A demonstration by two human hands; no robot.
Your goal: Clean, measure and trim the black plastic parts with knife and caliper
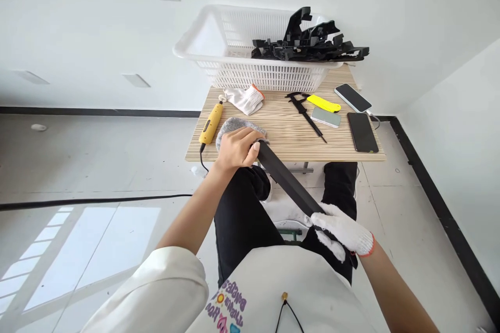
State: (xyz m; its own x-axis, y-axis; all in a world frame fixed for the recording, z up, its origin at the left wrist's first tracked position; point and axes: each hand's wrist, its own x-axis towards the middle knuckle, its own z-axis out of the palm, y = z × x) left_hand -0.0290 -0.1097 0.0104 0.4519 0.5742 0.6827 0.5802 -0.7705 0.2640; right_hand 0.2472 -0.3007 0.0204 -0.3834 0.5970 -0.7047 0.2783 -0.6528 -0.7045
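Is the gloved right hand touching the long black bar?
Touching. The head view shows the right hand in its white glove wrapped around the near end of the black bar, fingers closed on it.

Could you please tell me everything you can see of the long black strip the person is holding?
The long black strip is flat, matte and plastic-looking. It slants from the table's front edge down to the lap. The bare left hand presses a grey cloth against its upper end; the gloved right hand grips its lower end.
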